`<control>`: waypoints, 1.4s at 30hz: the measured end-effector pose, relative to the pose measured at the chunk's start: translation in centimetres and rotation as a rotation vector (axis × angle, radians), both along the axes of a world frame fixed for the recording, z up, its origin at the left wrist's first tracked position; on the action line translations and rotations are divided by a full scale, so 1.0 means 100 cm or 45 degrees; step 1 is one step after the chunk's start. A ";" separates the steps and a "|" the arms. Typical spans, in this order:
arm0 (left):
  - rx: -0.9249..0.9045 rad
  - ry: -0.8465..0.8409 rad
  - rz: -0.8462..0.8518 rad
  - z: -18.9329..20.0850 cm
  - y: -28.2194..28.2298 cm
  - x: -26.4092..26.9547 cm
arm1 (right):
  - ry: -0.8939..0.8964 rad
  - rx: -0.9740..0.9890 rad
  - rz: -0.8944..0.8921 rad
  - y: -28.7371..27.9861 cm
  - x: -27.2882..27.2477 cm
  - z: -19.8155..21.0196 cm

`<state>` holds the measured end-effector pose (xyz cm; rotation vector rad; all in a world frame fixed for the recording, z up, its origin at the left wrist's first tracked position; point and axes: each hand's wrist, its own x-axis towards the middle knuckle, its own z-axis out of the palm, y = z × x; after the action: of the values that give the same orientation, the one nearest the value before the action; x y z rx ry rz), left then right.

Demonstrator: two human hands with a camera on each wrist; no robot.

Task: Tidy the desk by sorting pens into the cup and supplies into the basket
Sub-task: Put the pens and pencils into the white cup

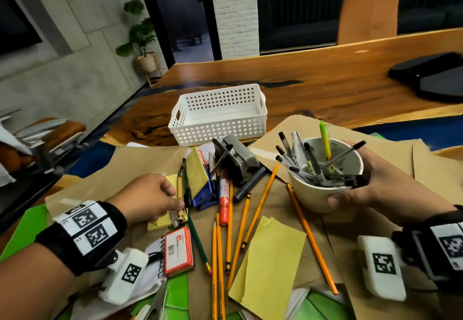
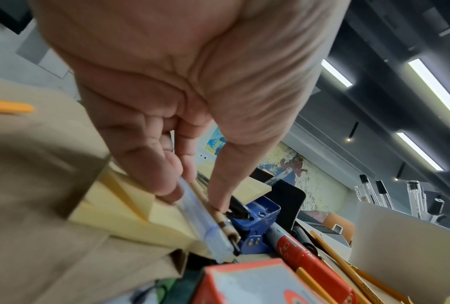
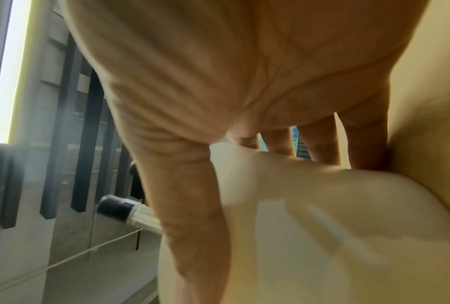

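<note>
The left hand (image 1: pixel 147 198), at lower left of the head view, pinches a small bundle of pens (image 1: pixel 182 194) lying on yellow notes (image 1: pixel 160 222); in the left wrist view thumb and fingers (image 2: pixel 164 181) close round a clear pen and a tan one. Pens are light, stiff and slick, so they probably roll; a pinch near mid-barrel looks safest. The right hand (image 1: pixel 383 181), at right, wraps the white cup (image 1: pixel 320 194), thumb on its near wall, tilted toward the pile and already crowded with pens. The cup seems rigid and breakable, and top-heavy when loaded. The basket (image 1: pixel 218 129) sits at upper centre, nothing showing inside. A blue stapler (image 1: pixel 205 194), red marker (image 1: pixel 224 199), pencils (image 1: pixel 253 204) and a hole punch (image 1: pixel 238 159) crowd the path to the cup.
</note>
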<state>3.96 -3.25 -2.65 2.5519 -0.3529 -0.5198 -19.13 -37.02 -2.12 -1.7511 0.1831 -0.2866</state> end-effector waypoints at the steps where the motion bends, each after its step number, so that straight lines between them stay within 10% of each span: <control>1: -0.035 -0.002 0.015 0.000 0.001 0.000 | -0.006 0.012 -0.004 -0.001 0.000 0.000; 33: -0.185 -0.004 0.054 0.009 -0.012 -0.002 | 0.031 -0.048 0.028 -0.003 0.001 -0.007; 42: -0.450 -0.540 -0.756 0.106 -0.080 -0.075 | 0.046 -0.045 0.018 -0.004 0.000 -0.005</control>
<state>-3.53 -11.25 7.95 2.1661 -1.2555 -0.0872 -19.14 -37.40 -2.64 -1.7926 0.1927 -0.2488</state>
